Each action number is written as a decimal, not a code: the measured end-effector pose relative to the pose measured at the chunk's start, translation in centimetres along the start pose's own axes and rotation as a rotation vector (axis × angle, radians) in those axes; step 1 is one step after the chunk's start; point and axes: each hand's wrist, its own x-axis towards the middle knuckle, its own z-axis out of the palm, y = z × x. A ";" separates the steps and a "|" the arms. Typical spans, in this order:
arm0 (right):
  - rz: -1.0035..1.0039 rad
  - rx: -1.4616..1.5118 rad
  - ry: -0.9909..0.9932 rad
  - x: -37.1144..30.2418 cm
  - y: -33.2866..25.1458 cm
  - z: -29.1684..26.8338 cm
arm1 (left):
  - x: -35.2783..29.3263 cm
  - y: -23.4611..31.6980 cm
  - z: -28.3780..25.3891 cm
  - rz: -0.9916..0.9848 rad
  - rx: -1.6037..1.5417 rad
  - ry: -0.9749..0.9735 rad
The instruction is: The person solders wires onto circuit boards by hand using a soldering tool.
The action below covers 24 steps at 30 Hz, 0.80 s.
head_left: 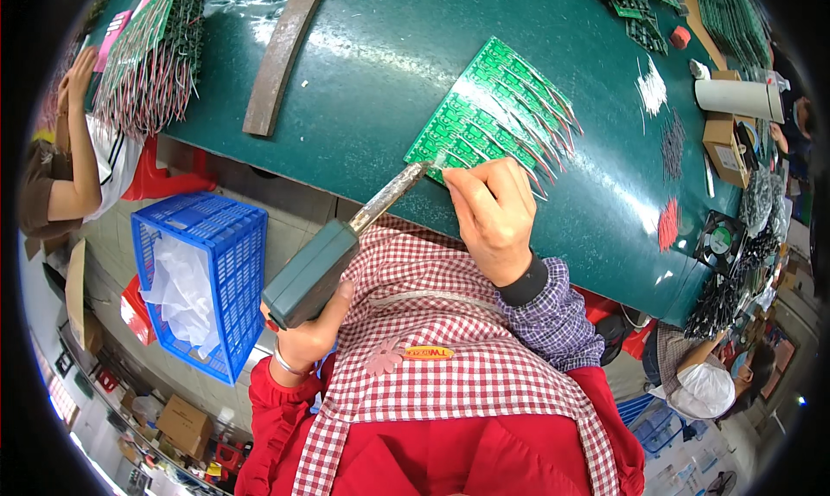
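Looks mostly wired; near end probably left, can't confirm.
Left hand (313, 330) wrapped round boxy dark-green tool with metal shaft (316, 271), tip at the panel's near corner; right hand (497, 215) has thumb and forefinger pressed together there, contents unclear. Bright-green rectangular circuit panel (456, 115) on dark-green tabletop (363, 81), long axis near-left to far-right; thin red, black and white wires (560, 129) trail right.

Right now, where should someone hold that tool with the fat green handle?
Probably by the boxy green handle, from its lower-left end, where the left hand grips. It's thick and slants toward the person, while the narrow metal rod points away, toward the circuit board.
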 end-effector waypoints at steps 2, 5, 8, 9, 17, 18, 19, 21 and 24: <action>0.000 0.000 -0.001 0.0 0.0 0.0 | -0.1 0.1 0.1 -0.027 -0.025 0.021; -0.003 0.004 -0.004 0.1 -0.1 -0.1 | -0.1 0.3 0.2 -0.040 -0.090 0.051; -0.004 -0.002 -0.004 0.0 0.0 0.0 | -0.1 0.3 0.2 0.010 -0.051 0.066; -0.005 0.000 0.001 0.0 0.0 0.0 | -0.1 0.1 0.2 0.030 -0.028 0.068; -0.004 0.002 0.007 -0.1 0.0 0.1 | -0.1 0.0 0.3 0.032 -0.006 0.053; -0.008 0.003 0.010 -0.1 0.0 0.1 | -0.1 -0.1 0.3 0.016 0.000 0.045; -0.012 0.004 0.013 -0.1 0.0 0.1 | -0.1 -0.3 0.3 0.001 0.006 0.037; -0.012 0.002 0.012 -0.1 0.0 0.1 | -0.2 -0.5 0.3 0.039 0.059 0.026; -0.010 -0.001 0.006 -0.1 0.1 0.1 | -0.1 -0.3 0.2 0.071 0.101 0.015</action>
